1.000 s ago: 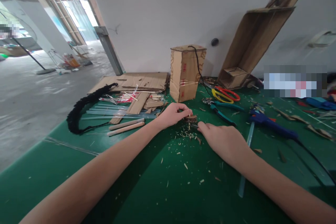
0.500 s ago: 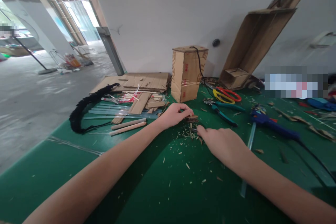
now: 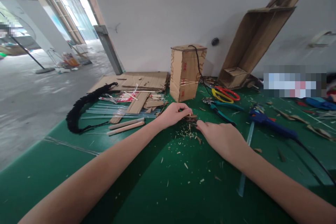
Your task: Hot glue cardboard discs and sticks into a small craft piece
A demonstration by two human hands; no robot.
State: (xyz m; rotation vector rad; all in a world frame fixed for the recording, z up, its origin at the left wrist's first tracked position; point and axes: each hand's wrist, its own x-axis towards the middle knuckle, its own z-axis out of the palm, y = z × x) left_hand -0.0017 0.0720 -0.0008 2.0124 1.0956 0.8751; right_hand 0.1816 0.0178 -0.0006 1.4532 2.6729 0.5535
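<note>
My left hand (image 3: 173, 114) is closed in a pinch on a small round stack of cardboard (image 3: 191, 117) with a thin wooden stick (image 3: 190, 126) through it. The stick's lower end points down at a scatter of pale shavings (image 3: 187, 134) on the green table. Just to the right, my right hand (image 3: 217, 135) is closed on a thin metal tool, perhaps a blade, mostly hidden by the fingers. Its tip reaches the underside of the cardboard, beside the stick.
Behind my hands stands a tall cardboard box (image 3: 183, 75) with a black cord. Pliers (image 3: 220, 113), scissors (image 3: 223, 95) and a blue glue gun (image 3: 270, 123) lie to the right. Wooden sticks (image 3: 126, 126), clear glue sticks (image 3: 105, 111) and flat cardboard (image 3: 147, 78) lie to the left.
My right hand has moved slightly up, bringing the metal tool closer to the cardboard stack. My left hand keeps its pinch. The whole view has shifted a little.
</note>
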